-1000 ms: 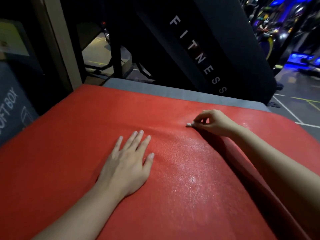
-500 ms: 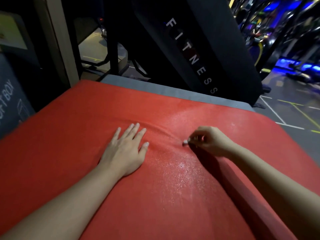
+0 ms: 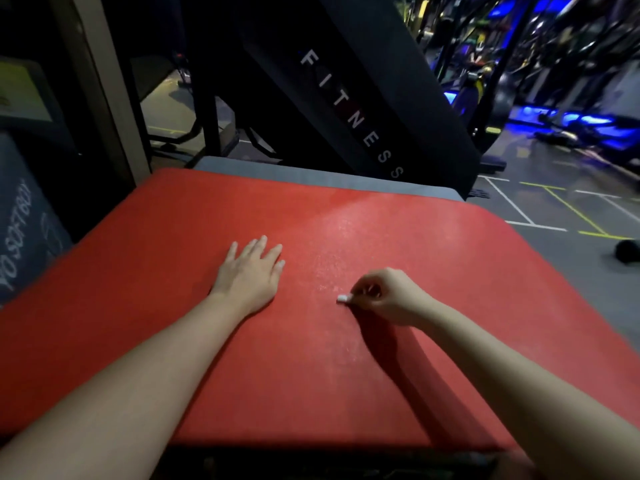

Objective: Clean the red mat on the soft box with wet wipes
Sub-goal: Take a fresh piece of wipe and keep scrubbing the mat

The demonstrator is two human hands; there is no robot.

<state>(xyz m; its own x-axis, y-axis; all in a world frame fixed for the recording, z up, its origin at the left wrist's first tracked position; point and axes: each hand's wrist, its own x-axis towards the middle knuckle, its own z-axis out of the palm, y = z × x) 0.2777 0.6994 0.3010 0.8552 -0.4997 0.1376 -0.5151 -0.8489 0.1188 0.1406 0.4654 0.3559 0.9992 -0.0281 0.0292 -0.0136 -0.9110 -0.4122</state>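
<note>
One red mat: fills near view.
R hand: fingers curled, pinching small white wipe on mat, right of ctr.
L hand: flat, palm down on mat, holds nothing.
Soft box: grey strip past mat's far edge.
Bkgd: black panel, "FITNESS".

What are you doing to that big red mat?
A person is cleaning the red mat, which lies on a grey soft box. The left hand rests flat on the mat with straight fingers. The right hand pinches a small white wad, likely a wet wipe, against the mat. A shiny, damp-looking patch shows just beyond that hand.
</note>
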